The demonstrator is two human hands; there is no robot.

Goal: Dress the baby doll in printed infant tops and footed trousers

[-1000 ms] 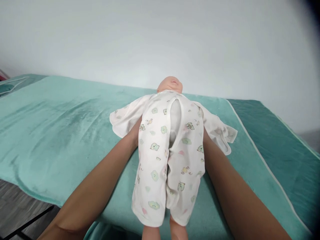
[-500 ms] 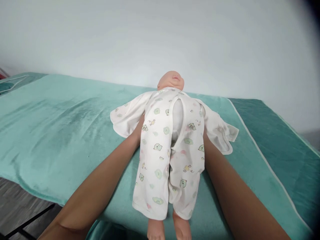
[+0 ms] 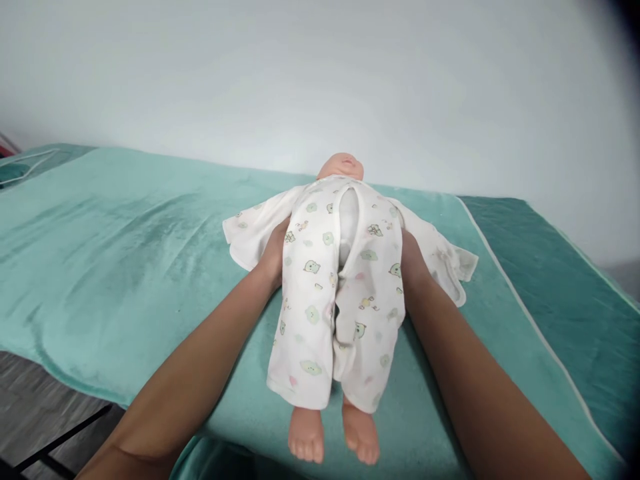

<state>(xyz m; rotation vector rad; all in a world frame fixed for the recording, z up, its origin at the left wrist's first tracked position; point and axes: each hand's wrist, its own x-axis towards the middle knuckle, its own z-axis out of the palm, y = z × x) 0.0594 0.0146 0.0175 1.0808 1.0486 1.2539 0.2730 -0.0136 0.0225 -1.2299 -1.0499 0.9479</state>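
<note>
A baby doll [image 3: 345, 165] lies on its back in the middle, its head toward the wall and its bare feet toward me. It wears white trousers [image 3: 310, 313] printed with green animals. A white top [image 3: 260, 217] spreads out to both sides of the doll. My left hand [image 3: 276, 250] is at the doll's left-hand side as I see it, its fingers hidden behind the doll. My right hand [image 3: 413, 260] is on the opposite side, its fingers likewise out of sight under the doll and clothing.
A teal plush cover [image 3: 125, 267] is spread over the table, with a darker band [image 3: 560, 287] beyond a white seam on the right. The pale wall [image 3: 320, 80] rises behind. Grey floor [image 3: 35, 393] and a black metal bar [image 3: 65, 437] show at the lower left.
The doll has shifted away from me, toward the wall, between my hands. Its feet now show fully, and more of both hands' backs is visible.
</note>
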